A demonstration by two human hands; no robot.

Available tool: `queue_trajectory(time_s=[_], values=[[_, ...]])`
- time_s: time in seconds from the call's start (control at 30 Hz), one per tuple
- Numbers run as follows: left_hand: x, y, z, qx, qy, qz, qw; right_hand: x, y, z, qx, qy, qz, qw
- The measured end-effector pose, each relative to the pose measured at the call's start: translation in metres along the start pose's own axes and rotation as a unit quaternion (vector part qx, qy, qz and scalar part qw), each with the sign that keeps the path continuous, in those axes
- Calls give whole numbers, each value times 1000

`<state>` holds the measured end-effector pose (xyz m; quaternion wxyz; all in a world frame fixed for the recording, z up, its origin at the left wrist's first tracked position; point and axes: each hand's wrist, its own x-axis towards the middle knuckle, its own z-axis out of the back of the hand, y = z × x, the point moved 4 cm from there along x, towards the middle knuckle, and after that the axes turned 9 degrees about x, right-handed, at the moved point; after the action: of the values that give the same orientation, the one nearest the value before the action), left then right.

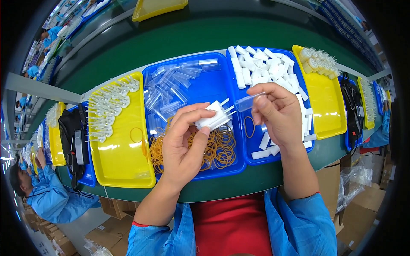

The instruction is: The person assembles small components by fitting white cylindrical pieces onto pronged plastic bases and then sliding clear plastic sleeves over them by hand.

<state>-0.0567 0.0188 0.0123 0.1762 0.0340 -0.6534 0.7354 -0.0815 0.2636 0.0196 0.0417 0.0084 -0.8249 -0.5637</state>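
My left hand [185, 143] grips a white part with thin prongs [214, 117] between thumb and fingers; the prongs point to the right. Pinched in my right hand [277, 113] is a clear plastic sleeve [247, 103], its free end close to the prongs but apart from them. A rubber band [249, 127] shows just below the right fingers; whether it hangs from them or lies on the tray I cannot tell. Under both hands stand a blue tray [213, 91] with clear sleeves [171, 87] and rubber bands [222, 147], and a blue tray [252, 128] of white foam-like pieces [273, 70].
To the left, a yellow tray [121, 158] holds white pronged parts [112, 109]. On the right, another yellow tray [326, 104] carries pale pronged parts [319, 62] at its far end. Black bags [72, 136] lie beyond. A person in blue [51, 192] sits at left.
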Motion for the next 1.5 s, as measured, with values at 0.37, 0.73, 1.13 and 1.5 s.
queue_trajectory(time_s=[0.37, 0.73, 1.13, 1.5], values=[[1, -1, 1, 4, 1, 6, 1000, 0, 4, 1, -46, 8, 9, 999], [0, -1, -1, -15, 7, 10, 1000, 0, 2, -6, -84, 49, 25, 995], [-1, 0, -3, -30, 29, 27, 999, -1, -3, -7, -97, 55, 4, 994], [-1, -2, -4, -2, 4, 37, 999, -2, -5, -11, -32, 49, -30, 998]])
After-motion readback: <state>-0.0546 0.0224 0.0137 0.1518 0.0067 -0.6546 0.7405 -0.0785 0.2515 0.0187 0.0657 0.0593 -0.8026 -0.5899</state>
